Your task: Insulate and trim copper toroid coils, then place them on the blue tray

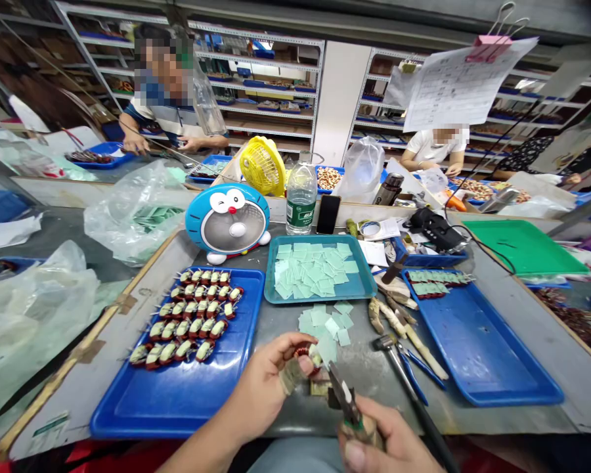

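My left hand is closed around a small copper-wound coil, held just above the grey bench near the front edge. My right hand grips a pair of pliers whose jaws point up at the coil. Loose pale green paper squares lie on the bench just beyond the coil. A blue tray at my left holds several rows of finished coils.
A teal tray of green squares sits mid-bench. A blue tray at right holds a row of coils; hammer and blue-handled pliers lie beside it. A blue cartoon fan, water bottle and phone stand behind. Two other people work beyond.
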Available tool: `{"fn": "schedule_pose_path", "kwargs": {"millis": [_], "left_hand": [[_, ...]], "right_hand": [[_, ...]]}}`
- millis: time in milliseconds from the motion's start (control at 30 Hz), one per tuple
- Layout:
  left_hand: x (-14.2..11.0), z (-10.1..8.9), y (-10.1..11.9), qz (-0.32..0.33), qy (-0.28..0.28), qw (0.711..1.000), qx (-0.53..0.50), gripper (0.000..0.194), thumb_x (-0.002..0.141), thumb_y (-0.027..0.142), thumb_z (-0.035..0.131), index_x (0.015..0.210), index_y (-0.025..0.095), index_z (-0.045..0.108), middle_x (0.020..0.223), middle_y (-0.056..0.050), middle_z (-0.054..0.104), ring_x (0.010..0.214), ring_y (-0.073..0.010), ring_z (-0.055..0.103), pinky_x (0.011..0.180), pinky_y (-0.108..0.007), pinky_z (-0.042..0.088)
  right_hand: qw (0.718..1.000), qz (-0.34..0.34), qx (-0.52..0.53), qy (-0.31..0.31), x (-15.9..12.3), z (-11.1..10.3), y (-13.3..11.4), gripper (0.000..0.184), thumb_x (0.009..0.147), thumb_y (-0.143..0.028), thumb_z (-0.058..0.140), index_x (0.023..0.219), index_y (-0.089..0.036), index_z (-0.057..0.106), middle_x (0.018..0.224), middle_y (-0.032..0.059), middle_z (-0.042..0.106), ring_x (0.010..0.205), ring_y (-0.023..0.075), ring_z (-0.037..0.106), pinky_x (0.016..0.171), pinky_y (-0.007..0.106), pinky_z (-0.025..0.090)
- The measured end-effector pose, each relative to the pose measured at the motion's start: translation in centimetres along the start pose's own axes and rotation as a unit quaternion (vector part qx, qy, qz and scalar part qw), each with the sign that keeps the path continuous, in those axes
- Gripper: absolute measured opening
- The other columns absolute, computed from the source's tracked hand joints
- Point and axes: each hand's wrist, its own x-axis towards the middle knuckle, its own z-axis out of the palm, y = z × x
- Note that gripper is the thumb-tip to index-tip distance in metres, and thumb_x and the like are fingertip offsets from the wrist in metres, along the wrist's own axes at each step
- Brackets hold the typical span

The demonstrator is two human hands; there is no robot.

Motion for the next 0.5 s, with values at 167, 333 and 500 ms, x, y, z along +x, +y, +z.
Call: {"fn": "schedule_pose_path", "kwargs": {"millis": [167,333,500], "left_hand": [[0.5,-2.0,-0.3,-0.007,0.093,0.994,-0.054,0.039,0.086,0.048,0.078,0.109,0.017,0.071,0.096,-0.006,0.075,0.08,-0.0166,0.072,0.079,-0.027,0.056],[0.8,-1.7,0.3,-0.04,0.103,0.978,-0.176,0.05,0.088,0.042,0.079,0.129,0.019,0.06,0.101,-0.01,0.077,0.08,-0.0163,0.073,0.08,-0.029,0.055],[1.1,-0.6,-0.2,-0.057,0.123,0.978,-0.159,0.072,0.079,0.026,0.087,0.141,0.02,0.053,0.119,-0.011,0.073,0.099,-0.0199,0.073,0.089,-0.03,0.053]], "right_hand": [[0.97,-0.075,0.166,0.163,-3.2,-3.7,-0.7,0.062,0.077,-0.057,0.079,0.126,-0.027,0.057,0.077,0.0004,0.059,0.064,0.0165,0.056,0.056,0.028,0.043],[0.957,0.111,0.051,0.263,-2.8,-7.3,3.9,0.065,0.074,-0.061,0.083,0.117,-0.023,0.054,0.066,-0.0045,0.059,0.054,0.0127,0.056,0.049,0.025,0.046],[0.94,0.156,0.085,0.292,-1.7,-7.8,6.3,0.059,0.069,-0.062,0.086,0.1,-0.023,0.057,0.079,-0.0013,0.066,0.07,0.0168,0.067,0.059,0.03,0.056]]}}
